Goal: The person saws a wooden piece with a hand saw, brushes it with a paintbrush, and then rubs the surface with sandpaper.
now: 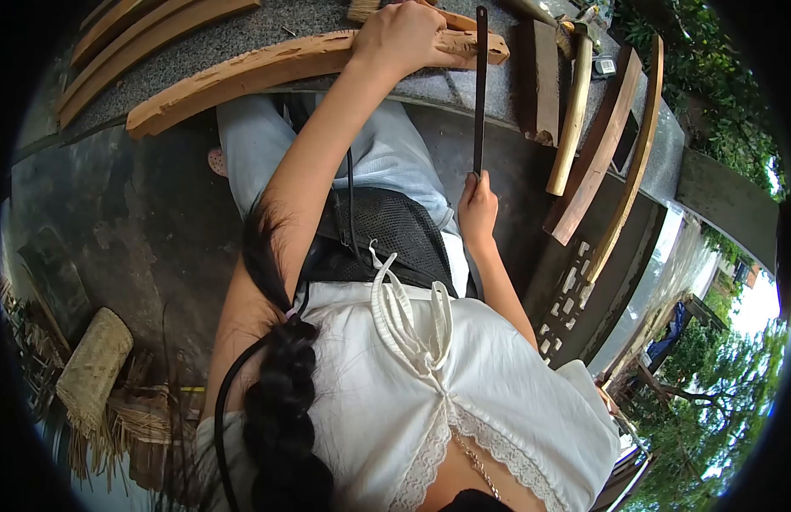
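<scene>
A curved wooden piece (242, 72), pitted along its top, lies on the grey speckled bench. My left hand (401, 38) is wrapped over it near its right end and presses it down. In my right hand (478, 207) is the lower end of a long, flat dark metal blade (480, 94) with a small hole at its tip. The blade points away from me and crosses over the wood's right end, just right of my left hand. Part of another orange-brown wooden piece (457, 19) shows behind my left hand.
Curved wooden strips (148, 43) lie at the bench's far left. To the right are a dark wood block (538, 81), a pale round handle (573, 119) and longer wooden pieces (598, 154), overhanging the bench edge. A brush (362, 9) lies at the back.
</scene>
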The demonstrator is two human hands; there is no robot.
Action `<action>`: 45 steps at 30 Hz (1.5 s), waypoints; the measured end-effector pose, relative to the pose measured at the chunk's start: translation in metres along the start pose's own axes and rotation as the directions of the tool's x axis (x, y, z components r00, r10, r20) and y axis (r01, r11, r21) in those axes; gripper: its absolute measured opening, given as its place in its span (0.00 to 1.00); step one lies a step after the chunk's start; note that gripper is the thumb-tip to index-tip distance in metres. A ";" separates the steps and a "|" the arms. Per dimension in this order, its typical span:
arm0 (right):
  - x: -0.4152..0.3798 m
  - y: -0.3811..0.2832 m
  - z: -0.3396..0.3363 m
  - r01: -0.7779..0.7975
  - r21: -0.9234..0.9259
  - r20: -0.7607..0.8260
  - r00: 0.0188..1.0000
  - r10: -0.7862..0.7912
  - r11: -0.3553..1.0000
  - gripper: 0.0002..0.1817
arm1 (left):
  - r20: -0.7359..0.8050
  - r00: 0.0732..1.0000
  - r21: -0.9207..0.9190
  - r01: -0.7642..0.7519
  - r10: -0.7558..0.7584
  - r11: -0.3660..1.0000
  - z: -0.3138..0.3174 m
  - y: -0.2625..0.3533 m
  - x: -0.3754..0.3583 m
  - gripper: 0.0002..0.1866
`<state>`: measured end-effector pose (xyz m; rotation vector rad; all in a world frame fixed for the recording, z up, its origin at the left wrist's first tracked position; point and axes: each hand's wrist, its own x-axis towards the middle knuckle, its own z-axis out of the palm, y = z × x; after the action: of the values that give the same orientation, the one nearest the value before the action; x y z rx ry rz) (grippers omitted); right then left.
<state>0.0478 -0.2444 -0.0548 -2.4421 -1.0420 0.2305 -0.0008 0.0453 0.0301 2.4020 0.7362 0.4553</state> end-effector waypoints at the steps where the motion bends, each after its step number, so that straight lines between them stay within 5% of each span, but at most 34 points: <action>1: -0.007 0.007 -0.002 -0.010 -0.011 0.031 0.999 0.011 1.000 0.08 | 0.008 1.000 -0.015 -0.011 0.011 1.000 0.001 -0.001 0.000 0.23; 8: 0.070 -0.060 -0.004 0.033 0.013 -0.044 0.999 -0.032 0.999 0.08 | -0.026 0.999 0.116 -0.022 0.025 0.993 0.014 -0.006 -0.008 0.18; 11: 0.048 -0.047 -0.002 -0.025 0.015 -0.014 1.000 0.025 1.000 0.09 | -0.186 0.966 0.227 -0.134 0.178 0.965 0.030 -0.012 -0.010 0.27; 15: -0.009 -0.004 -0.004 -0.033 -0.042 0.026 0.999 0.034 0.999 0.07 | -0.038 0.999 0.201 -0.005 0.013 0.979 0.020 -0.004 -0.008 0.25; 17: -0.002 -0.003 -0.002 -0.020 -0.035 0.024 1.000 0.020 0.999 0.07 | -0.204 0.974 0.086 -0.078 0.094 0.993 0.024 -0.007 -0.011 0.13; 24: 0.053 -0.045 -0.003 -0.026 0.005 0.020 0.999 0.026 1.000 0.09 | -0.219 0.968 0.167 -0.088 0.124 0.982 0.029 -0.011 -0.013 0.09; 26: 0.007 -0.012 0.001 -0.042 -0.030 0.037 0.998 0.043 0.999 0.09 | -0.158 0.980 0.247 -0.081 0.122 0.966 0.030 -0.008 -0.015 0.24; 36: 0.068 -0.061 -0.004 0.010 -0.019 -0.024 1.000 -0.010 1.000 0.09 | -0.148 0.981 0.274 -0.085 0.130 0.958 0.031 -0.008 -0.017 0.28; 43: 0.002 -0.006 -0.001 -0.017 -0.048 0.041 0.999 0.019 0.999 0.08 | -0.143 0.977 0.270 -0.118 0.161 0.956 0.031 -0.011 -0.016 0.28; 45: 0.041 -0.035 -0.009 0.029 0.093 0.050 0.998 -0.034 0.995 0.08 | -0.166 0.970 0.273 -0.130 0.180 0.953 0.035 -0.009 -0.020 0.28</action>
<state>0.0572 -0.1975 -0.0285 -2.3467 -1.0673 0.3253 -0.0037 0.0244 -0.0052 2.7036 0.7294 0.6986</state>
